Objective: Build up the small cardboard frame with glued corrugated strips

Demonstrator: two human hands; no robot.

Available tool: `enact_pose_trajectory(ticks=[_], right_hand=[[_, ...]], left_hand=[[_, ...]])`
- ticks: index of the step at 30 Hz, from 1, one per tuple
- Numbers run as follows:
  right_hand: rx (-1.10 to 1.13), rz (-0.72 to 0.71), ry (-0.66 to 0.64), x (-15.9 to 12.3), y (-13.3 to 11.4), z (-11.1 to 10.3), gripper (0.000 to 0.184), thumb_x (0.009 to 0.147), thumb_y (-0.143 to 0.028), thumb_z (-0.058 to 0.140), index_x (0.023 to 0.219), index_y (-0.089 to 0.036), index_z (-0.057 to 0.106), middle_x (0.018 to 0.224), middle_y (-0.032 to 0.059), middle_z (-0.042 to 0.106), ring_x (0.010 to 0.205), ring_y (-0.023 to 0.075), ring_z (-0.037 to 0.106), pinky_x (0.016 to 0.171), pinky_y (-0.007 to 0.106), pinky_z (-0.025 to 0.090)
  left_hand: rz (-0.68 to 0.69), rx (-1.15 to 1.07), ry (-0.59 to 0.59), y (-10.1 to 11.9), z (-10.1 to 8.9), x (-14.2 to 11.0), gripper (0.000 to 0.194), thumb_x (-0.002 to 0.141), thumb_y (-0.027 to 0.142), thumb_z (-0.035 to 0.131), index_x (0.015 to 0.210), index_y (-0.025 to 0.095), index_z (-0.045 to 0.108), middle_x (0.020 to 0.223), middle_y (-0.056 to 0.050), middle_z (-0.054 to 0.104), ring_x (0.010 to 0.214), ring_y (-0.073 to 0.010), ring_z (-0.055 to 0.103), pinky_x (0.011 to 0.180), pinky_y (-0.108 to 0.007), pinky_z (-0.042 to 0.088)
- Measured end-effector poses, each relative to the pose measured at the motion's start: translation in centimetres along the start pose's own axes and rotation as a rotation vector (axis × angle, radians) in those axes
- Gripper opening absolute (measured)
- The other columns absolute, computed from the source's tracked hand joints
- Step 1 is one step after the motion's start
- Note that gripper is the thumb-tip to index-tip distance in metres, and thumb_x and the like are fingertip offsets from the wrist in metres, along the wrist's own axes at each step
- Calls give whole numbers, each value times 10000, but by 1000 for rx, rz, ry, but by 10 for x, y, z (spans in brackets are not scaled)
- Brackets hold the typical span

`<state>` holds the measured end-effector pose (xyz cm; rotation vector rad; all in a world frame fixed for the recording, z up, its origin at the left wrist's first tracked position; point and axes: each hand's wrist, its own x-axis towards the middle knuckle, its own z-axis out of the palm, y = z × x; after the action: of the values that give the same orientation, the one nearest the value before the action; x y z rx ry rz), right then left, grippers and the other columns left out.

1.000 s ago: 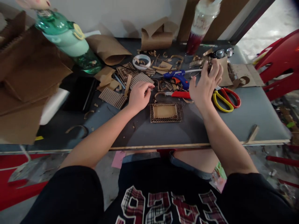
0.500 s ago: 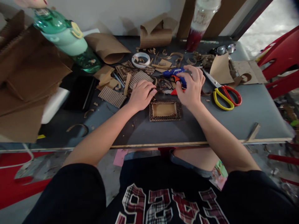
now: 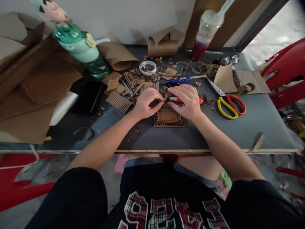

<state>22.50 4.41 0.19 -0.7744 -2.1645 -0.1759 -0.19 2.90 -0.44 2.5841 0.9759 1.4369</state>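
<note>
My left hand (image 3: 148,102) is closed, thumb and forefinger pinched on a small corrugated cardboard strip (image 3: 165,95), partly hidden by the fingertips. Facing it, my right hand (image 3: 187,101) is open, its thumb and fingers apart around the strip's other side. Just below both hands, a small rectangular cardboard frame (image 3: 169,125) with corrugated edges lies flat on the table. A red-handled cutter (image 3: 201,100) lies partly under my right hand. Behind that hand is a blue glue gun (image 3: 178,80) with a white glue stick in its back.
Scissors (image 3: 227,108) with yellow and red handles lie to the right. Cardboard scraps (image 3: 119,101) and a white tape roll (image 3: 147,67) lie behind my hands. A green bottle (image 3: 83,52), a drink cup (image 3: 205,35), a black phone (image 3: 88,98) and large cardboard sheets (image 3: 35,95) stand or lie around.
My right hand has moved from over the glue gun down and left, toward my left hand. The glue gun now shows more fully. The camera view has tilted slightly.
</note>
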Motion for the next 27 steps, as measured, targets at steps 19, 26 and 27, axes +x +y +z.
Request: enact_pose_trajectory(ticks=[19,26,27], right_hand=[[585,562,347,2,-8,8,245,897,-477,702,926,-233,710,865,11,761,779,160,747,729,302,634],[489,554,321,0,-1,8,313,926,-545,633,970,-243,705,909,25,753,824,172,738,740,323,629],[487,538,305,0,-1,9,299,928,-531,637,983,-245,705,930,28,756,835,173,741,747,321,630]], left_hand=[[-346,-195,-63,-2,6,-3,341,958,521,598,1021,220,745,979,-60,784,954,-212,722,928,-391,522],[-472,-304,111,-8,10,-4,406,944,585,596,998,203,721,908,-55,768,851,-169,734,832,-310,588],[-475,-296,129,-9,10,-5,401,950,582,589,1000,205,715,889,-50,762,833,-165,732,823,-310,589]])
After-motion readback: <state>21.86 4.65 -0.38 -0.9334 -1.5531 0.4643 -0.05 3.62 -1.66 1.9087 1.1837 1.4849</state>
